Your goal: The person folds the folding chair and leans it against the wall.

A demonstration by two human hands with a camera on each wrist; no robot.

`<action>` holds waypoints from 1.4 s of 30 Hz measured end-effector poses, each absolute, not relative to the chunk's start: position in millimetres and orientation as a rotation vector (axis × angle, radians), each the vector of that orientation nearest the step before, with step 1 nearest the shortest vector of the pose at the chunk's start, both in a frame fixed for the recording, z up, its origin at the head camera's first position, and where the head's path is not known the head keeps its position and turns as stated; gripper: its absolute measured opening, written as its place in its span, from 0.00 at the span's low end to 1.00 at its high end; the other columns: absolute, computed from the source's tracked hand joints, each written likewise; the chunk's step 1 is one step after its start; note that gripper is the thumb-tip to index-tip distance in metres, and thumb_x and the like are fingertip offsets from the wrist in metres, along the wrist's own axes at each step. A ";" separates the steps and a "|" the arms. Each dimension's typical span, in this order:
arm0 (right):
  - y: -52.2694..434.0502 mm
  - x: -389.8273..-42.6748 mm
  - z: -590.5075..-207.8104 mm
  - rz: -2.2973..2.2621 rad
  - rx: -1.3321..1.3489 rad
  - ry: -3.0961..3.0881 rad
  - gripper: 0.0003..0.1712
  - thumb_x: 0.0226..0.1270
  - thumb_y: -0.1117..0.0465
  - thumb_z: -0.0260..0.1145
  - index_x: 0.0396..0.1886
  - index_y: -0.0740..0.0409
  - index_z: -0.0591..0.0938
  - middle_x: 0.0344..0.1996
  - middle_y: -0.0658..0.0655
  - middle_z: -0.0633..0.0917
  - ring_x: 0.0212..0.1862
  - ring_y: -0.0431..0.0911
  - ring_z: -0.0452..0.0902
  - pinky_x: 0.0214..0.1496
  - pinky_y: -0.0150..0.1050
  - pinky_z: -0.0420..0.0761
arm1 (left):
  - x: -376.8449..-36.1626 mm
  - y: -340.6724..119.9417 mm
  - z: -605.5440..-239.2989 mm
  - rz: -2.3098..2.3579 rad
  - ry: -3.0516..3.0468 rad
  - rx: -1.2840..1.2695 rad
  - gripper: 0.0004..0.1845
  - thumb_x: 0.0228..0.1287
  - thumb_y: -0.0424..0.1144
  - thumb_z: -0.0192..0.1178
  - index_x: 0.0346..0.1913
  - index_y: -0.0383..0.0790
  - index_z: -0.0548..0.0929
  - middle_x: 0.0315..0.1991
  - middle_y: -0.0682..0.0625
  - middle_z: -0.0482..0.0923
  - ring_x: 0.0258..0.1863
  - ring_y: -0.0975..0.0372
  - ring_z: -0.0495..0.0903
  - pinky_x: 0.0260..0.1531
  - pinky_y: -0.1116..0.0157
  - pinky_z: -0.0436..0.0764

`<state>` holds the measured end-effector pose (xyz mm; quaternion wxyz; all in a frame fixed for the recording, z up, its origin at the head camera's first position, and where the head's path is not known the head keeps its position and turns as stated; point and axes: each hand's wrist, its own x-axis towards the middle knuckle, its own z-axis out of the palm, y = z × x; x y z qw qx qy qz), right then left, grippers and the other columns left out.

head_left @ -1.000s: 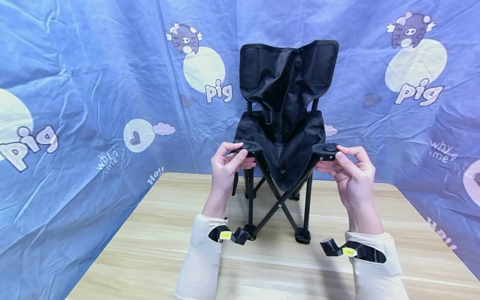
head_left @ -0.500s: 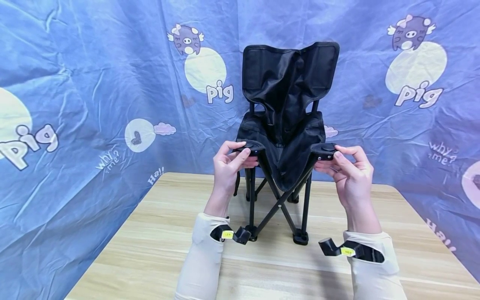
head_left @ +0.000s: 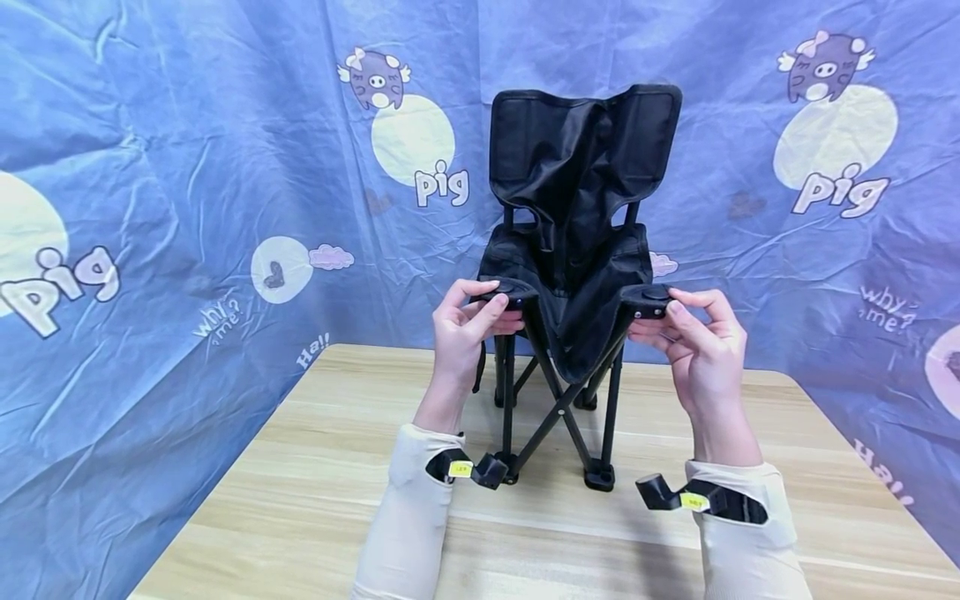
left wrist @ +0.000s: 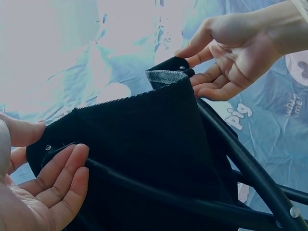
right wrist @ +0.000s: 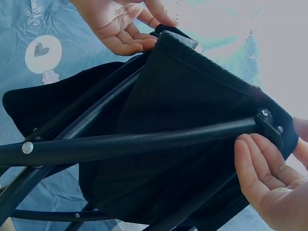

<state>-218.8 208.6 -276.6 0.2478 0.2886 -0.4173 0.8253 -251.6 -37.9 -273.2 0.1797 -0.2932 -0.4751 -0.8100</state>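
A small black folding chair (head_left: 585,150) stands upright on the table, partly unfolded, its fabric seat sagging in a deep V between crossed tube legs. My left hand (head_left: 467,329) pinches the left front corner of the chair, thumb and forefinger at the round black cap. At the opposite front corner my right hand (head_left: 701,337) grips in the same way. Seen from below in the left wrist view, the fingers (left wrist: 62,178) curl under the corner by a rivet. In the right wrist view, a tube (right wrist: 144,144) runs along the seat's underside to the right hand's fingertips.
The light wood table (head_left: 300,500) extends on both sides of the chair and in front of it. A blue curtain (head_left: 187,167) with pig prints hangs close behind the table and along its sides. Dark plastic feet (head_left: 600,479) stand on the tabletop.
My left hand has shifted slightly right with its chair corner, and the right hand marginally left. The two front corners are a little closer together; both hands keep their hold.
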 end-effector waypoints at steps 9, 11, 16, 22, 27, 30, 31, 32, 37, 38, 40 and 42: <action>205.7 -218.8 -274.4 2.248 0.775 -1.142 0.07 0.73 0.74 0.55 0.43 0.65 0.79 0.30 0.66 0.88 0.30 0.54 0.88 0.35 0.44 0.88 | -249.3 -32.3 -269.5 -2.312 -1.326 -0.825 0.12 0.64 0.21 0.57 0.41 0.42 0.80 0.27 0.44 0.86 0.24 0.59 0.87 0.30 0.63 0.88; 205.3 -219.1 -274.2 2.250 0.785 -1.136 0.06 0.73 0.74 0.56 0.43 0.65 0.79 0.30 0.66 0.88 0.30 0.54 0.88 0.35 0.44 0.88 | -248.7 -31.3 -269.0 -2.307 -1.329 -0.825 0.12 0.64 0.21 0.58 0.41 0.42 0.80 0.27 0.43 0.86 0.24 0.59 0.87 0.30 0.63 0.88; 205.1 -219.9 -273.3 2.287 0.859 -1.082 0.06 0.72 0.74 0.56 0.43 0.68 0.79 0.30 0.68 0.88 0.30 0.56 0.88 0.35 0.45 0.88 | -247.0 -28.4 -267.0 -2.276 -1.353 -0.826 0.07 0.65 0.22 0.58 0.44 0.31 0.79 0.28 0.41 0.86 0.25 0.59 0.87 0.32 0.61 0.88; 202.8 -221.2 -272.2 2.311 0.904 -1.052 0.06 0.72 0.75 0.57 0.44 0.68 0.78 0.31 0.69 0.88 0.32 0.56 0.88 0.35 0.45 0.88 | -245.4 -23.6 -264.6 -2.266 -1.356 -0.832 0.11 0.65 0.22 0.58 0.48 0.20 0.74 0.29 0.40 0.86 0.25 0.59 0.87 0.32 0.61 0.88; 200.1 -221.0 -270.9 2.304 0.901 -1.058 0.05 0.72 0.74 0.58 0.44 0.68 0.78 0.31 0.68 0.88 0.32 0.55 0.88 0.35 0.45 0.88 | -245.2 -18.3 -263.3 -2.283 -1.339 -0.841 0.11 0.64 0.21 0.58 0.48 0.19 0.73 0.29 0.37 0.86 0.24 0.59 0.87 0.31 0.62 0.88; 199.8 -220.8 -269.9 2.308 0.913 -1.052 0.05 0.72 0.74 0.58 0.44 0.68 0.78 0.31 0.68 0.88 0.32 0.55 0.88 0.36 0.45 0.88 | -244.8 -15.4 -261.8 -2.282 -1.338 -0.851 0.11 0.64 0.21 0.58 0.48 0.19 0.73 0.29 0.37 0.86 0.24 0.59 0.87 0.31 0.63 0.88; 199.7 -220.8 -269.8 2.310 0.916 -1.051 0.05 0.72 0.74 0.58 0.44 0.68 0.78 0.31 0.68 0.88 0.32 0.55 0.88 0.36 0.45 0.88 | -244.7 -14.6 -261.3 -2.282 -1.337 -0.854 0.11 0.64 0.21 0.58 0.48 0.19 0.73 0.29 0.37 0.86 0.24 0.59 0.87 0.30 0.63 0.88; 199.7 -220.8 -269.5 2.309 0.921 -1.052 0.05 0.72 0.74 0.58 0.44 0.68 0.78 0.31 0.68 0.88 0.32 0.55 0.88 0.36 0.45 0.88 | -244.3 -13.8 -260.7 -2.282 -1.336 -0.856 0.11 0.64 0.21 0.58 0.48 0.19 0.73 0.29 0.38 0.86 0.24 0.59 0.87 0.30 0.63 0.88; 197.9 -220.0 -267.9 2.308 0.939 -1.065 0.05 0.72 0.75 0.57 0.43 0.68 0.78 0.31 0.68 0.88 0.32 0.55 0.88 0.36 0.45 0.88 | -242.6 -10.6 -258.7 -2.283 -1.328 -0.869 0.12 0.64 0.20 0.57 0.48 0.17 0.71 0.28 0.39 0.86 0.24 0.60 0.87 0.29 0.64 0.87; 197.3 -219.6 -267.6 2.300 0.935 -1.077 0.06 0.72 0.75 0.56 0.43 0.68 0.78 0.31 0.68 0.88 0.32 0.55 0.88 0.36 0.45 0.88 | -242.2 -10.1 -258.4 -2.284 -1.328 -0.872 0.13 0.64 0.20 0.57 0.49 0.16 0.71 0.28 0.39 0.85 0.24 0.60 0.87 0.29 0.64 0.87; 195.8 -219.2 -267.2 2.272 0.913 -1.115 0.06 0.73 0.74 0.56 0.43 0.66 0.79 0.31 0.66 0.88 0.32 0.54 0.88 0.36 0.44 0.88 | -242.0 -9.1 -257.8 -2.279 -1.335 -0.875 0.13 0.64 0.20 0.57 0.49 0.16 0.71 0.28 0.39 0.85 0.23 0.60 0.87 0.29 0.64 0.87; 194.5 -219.4 -266.6 2.251 0.898 -1.141 0.06 0.73 0.73 0.56 0.42 0.65 0.79 0.31 0.65 0.88 0.32 0.53 0.88 0.36 0.44 0.88 | -241.9 -8.1 -257.0 -2.270 -1.348 -0.875 0.12 0.64 0.20 0.57 0.49 0.17 0.71 0.28 0.38 0.85 0.23 0.60 0.87 0.29 0.63 0.87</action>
